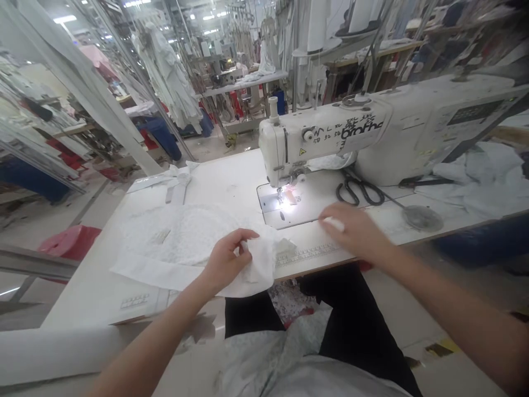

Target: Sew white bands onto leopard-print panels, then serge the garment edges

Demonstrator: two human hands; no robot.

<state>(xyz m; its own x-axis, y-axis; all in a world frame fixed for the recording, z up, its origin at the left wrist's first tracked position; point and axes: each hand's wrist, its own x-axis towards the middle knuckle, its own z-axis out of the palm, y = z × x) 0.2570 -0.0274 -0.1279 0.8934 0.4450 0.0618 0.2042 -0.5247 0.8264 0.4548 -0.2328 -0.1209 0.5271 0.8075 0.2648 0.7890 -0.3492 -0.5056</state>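
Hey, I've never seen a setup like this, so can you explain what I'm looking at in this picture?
Sure. There's no robot here: a camera on a person's head looks forward and down at their own bare hands. In front of them is a white sewing machine with black lettering, its lamp lit at the needle, set on a white flat-topped table.

The left hand pinches the edge of a large white fabric piece spread over the table. The right hand is blurred; something small and white shows at its fingers, too unclear to name. Just beyond it lie black-handled metal scissors. Behind are more worktables and hanging pale cloth.
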